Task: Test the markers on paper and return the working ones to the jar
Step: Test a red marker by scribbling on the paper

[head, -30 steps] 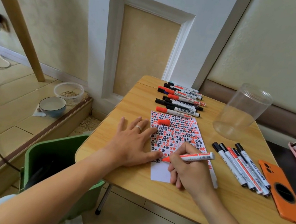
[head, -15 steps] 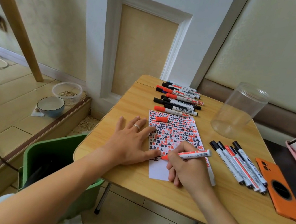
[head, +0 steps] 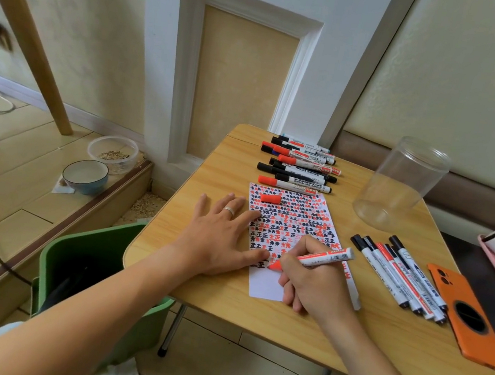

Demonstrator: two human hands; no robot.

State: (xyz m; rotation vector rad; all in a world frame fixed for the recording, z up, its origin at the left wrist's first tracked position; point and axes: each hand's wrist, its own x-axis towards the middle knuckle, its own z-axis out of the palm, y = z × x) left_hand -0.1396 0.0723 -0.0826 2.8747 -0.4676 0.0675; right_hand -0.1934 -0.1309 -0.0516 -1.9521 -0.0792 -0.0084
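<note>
The right hand grips an uncapped red marker in a writing hold, fingers curled round the barrel, its red tip lowered to the paper at the end of the nearest row of marks; the barrel slants up and to the right, and the wrist and forearm rest on the counter, apparently to steady the stroke. The left hand lies flat with fingers spread, thumb and forefinger on the paper's left edge, pressing the sheet so that it cannot slide under the tip. The marker's red cap lies on the far end of the paper, within reach for recapping. Beyond it a row of markers lies at the far edge; a second group of markers lies to the right. The clear jar stands empty at the far right, open for returns.
</note>
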